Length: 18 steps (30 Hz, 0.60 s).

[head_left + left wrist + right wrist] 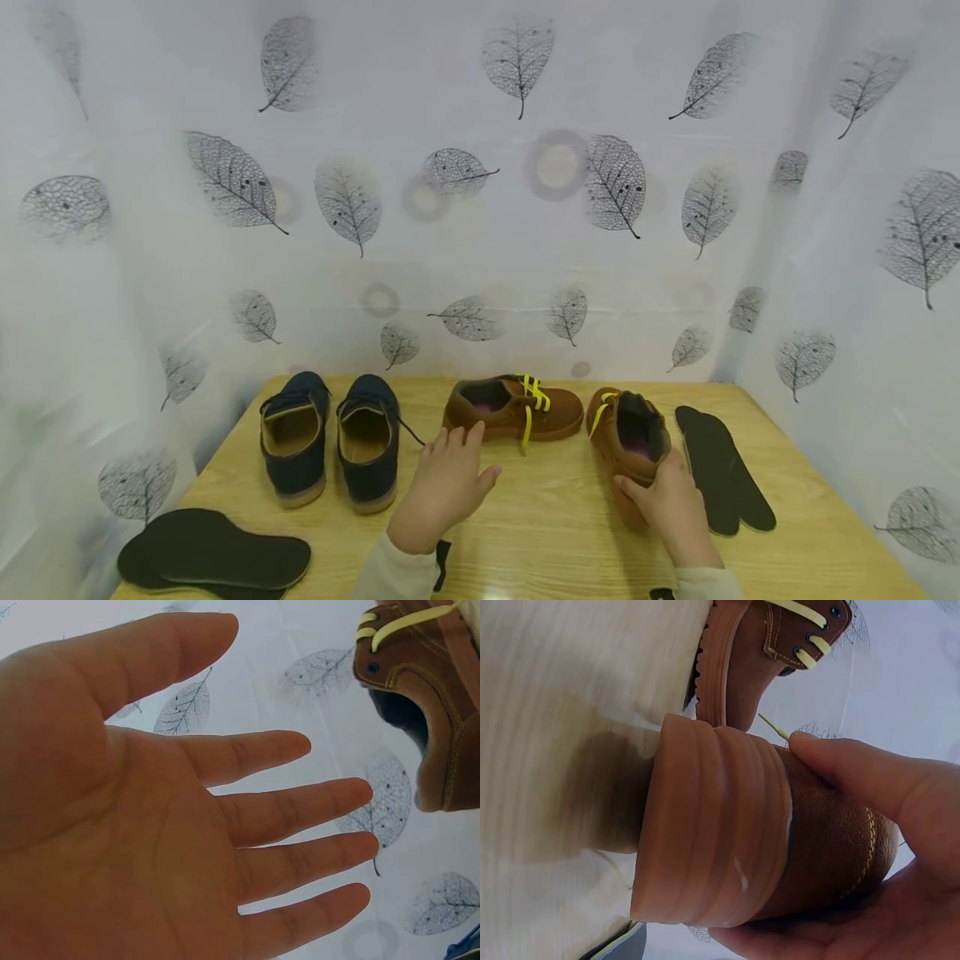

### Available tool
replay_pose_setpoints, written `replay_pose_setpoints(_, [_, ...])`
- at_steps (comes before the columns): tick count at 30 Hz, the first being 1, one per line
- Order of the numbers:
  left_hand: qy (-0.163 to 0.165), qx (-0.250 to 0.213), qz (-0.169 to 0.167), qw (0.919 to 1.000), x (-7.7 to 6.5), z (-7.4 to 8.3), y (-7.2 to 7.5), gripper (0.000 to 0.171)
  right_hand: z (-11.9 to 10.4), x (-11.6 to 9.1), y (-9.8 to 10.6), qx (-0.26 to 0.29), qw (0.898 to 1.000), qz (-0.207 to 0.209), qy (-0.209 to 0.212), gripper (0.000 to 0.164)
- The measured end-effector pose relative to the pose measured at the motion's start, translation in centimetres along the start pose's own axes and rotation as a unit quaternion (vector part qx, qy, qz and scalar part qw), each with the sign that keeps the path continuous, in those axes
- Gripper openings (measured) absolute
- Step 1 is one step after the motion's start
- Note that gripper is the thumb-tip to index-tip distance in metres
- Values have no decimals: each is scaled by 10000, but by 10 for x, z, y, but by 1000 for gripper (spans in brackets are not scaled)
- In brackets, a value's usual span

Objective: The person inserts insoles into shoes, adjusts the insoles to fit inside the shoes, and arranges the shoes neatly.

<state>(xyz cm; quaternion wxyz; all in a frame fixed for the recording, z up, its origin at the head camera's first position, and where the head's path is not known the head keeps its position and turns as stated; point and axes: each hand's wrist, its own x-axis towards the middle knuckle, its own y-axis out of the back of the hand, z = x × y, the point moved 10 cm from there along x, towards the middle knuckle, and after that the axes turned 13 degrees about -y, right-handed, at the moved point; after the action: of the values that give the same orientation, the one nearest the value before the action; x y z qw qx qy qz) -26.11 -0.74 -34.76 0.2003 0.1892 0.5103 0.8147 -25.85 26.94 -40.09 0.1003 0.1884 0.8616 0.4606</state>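
Note:
My right hand (672, 504) grips the heel of a brown leather shoe (606, 440) with yellow laces. In the right wrist view, thumb and fingers clasp both sides of the shoe's heel (832, 840), above its thick tan sole (712, 825). That heel appears raised off the table, with a shadow beneath. The other brown shoe (562, 417) lies to the left, toe pointing right, a yellow lace hanging down its side. Just in front of it hovers my left hand (444, 479), fingers straight and spread, holding nothing; its palm (112, 825) shows in the left wrist view.
Two dark blue shoes (296, 450) stand at the left of the wooden table (525, 533), toes toward the back. Black insoles (225, 550) overlap at the front left; another overlapping pair of black insoles (720, 467) lies right of my right hand. A leaf-patterned curtain (480, 250) surrounds the table.

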Motion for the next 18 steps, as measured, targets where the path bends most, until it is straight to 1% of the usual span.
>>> replay_pose_setpoints(7, [-32,30,35,10000,-2,1,1,62,3,-16,-1,127,9999,-27,106,79])
replay_pose_setpoints(15, [-153,117,113,9998,-1,4,2,61,3,-27,1,126,9998,-155,-25,80])
replay_pose_setpoints(18, [-164,99,111,9998,0,5,2,61,0,-31,1,196,9997,-138,16,78])
